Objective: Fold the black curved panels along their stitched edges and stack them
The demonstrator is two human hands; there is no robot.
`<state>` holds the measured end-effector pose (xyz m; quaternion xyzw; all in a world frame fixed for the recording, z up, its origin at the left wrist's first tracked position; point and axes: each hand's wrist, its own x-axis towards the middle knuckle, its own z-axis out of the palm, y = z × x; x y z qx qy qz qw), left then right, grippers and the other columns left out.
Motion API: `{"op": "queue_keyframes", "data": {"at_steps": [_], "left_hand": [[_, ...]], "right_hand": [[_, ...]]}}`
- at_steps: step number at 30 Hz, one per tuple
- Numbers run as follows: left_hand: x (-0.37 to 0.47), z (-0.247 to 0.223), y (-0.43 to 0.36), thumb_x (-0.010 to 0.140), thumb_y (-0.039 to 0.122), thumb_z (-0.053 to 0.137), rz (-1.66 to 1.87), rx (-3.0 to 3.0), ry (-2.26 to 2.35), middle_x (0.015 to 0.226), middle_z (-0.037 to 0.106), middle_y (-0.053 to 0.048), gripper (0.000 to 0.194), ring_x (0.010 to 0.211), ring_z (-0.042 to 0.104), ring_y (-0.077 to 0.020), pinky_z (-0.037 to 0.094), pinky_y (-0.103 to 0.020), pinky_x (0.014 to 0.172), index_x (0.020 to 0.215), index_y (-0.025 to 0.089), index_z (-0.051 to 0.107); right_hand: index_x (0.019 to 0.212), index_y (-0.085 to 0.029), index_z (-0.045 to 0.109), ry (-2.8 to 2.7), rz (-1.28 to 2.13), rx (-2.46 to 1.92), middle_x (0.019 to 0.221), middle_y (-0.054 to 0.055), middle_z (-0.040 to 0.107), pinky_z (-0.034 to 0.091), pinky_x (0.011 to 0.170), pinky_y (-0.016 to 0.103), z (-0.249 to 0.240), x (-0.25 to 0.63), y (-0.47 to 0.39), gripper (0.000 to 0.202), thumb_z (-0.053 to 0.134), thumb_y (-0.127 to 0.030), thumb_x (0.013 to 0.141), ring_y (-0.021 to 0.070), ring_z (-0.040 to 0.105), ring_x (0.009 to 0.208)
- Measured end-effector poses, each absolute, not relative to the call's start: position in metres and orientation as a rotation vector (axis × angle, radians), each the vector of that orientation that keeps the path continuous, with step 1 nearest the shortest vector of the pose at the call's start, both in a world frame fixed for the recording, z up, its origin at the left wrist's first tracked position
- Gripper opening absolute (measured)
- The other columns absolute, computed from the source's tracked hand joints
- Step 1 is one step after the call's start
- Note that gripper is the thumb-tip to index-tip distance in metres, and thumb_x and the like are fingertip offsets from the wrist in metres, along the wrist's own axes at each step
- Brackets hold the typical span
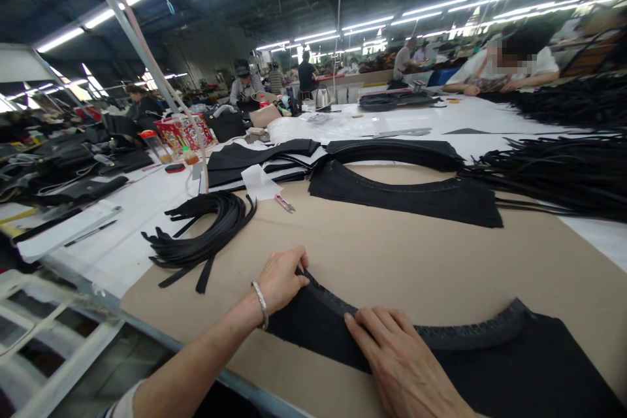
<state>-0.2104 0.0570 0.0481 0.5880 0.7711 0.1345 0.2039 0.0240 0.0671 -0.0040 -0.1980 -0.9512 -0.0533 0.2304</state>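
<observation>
A black fabric panel [470, 366] with a curved, notched edge lies before me on the tan work surface. My left hand [284, 277], with a silver bracelet at the wrist, pinches the left end of that curved edge between thumb and fingers. Flat on the panel, my right hand [392, 353] presses near the middle of the curve with its fingers stretched out. Farther back rests a similar black panel [392, 192] with a stitched curve. To the left of it lie small pink-handled thread snips [285, 203].
A bundle of black strips [210, 235] sits at the left. Stacked black pieces [264, 160] and a white paper scrap [258, 181] lie behind. Many black strips [553, 173] pile at the right. Across the table a co-worker [504, 65] leans over black material.
</observation>
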Motion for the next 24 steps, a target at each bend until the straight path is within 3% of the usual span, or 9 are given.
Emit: {"op": "queue_keyframes", "data": {"at_steps": [12,17,21,24], "left_hand": [[-0.212,0.042,0.052,0.071,0.022,0.068,0.386,1.588,2.247,0.068,0.057,0.003,0.02,0.069,0.057,-0.0164,0.035,-0.024,0.062,0.083,0.022,0.053],[-0.214,0.038,0.051,0.07,0.023,0.07,0.424,1.585,2.247,0.063,0.057,0.006,0.025,0.067,0.058,-0.0159,0.036,-0.024,0.063,0.085,0.023,0.05],[-0.213,0.037,0.048,0.069,0.024,0.07,0.455,1.6,2.264,0.065,0.057,0.006,0.028,0.067,0.058,-0.0156,0.036,-0.024,0.061,0.085,0.023,0.047],[-0.214,0.037,0.046,0.071,0.023,0.068,0.475,1.6,2.286,0.068,0.057,0.005,0.026,0.067,0.057,-0.0154,0.035,-0.024,0.06,0.086,0.023,0.047]], "right_hand": [[0.11,-0.015,0.056,-2.612,-0.188,-0.518,0.093,0.002,0.06,0.032,0.08,0.033,-0.006,0.024,0.068,0.05,0.056,-0.008,0.06,0.0178,0.048,0.083],[0.106,-0.017,0.057,-2.63,-0.102,-0.514,0.089,0.002,0.059,0.032,0.08,0.033,0.009,0.015,0.071,0.043,0.057,-0.01,0.063,0.0182,0.048,0.08],[0.117,-0.016,0.054,-2.709,-0.012,-0.541,0.096,0.004,0.059,0.032,0.077,0.032,0.021,-0.013,0.071,0.05,0.055,-0.008,0.068,0.019,0.048,0.083],[0.114,-0.015,0.057,-2.744,-0.009,-0.568,0.093,0.004,0.059,0.033,0.076,0.032,0.015,-0.032,0.069,0.043,0.052,-0.006,0.073,0.0192,0.048,0.081]]}}
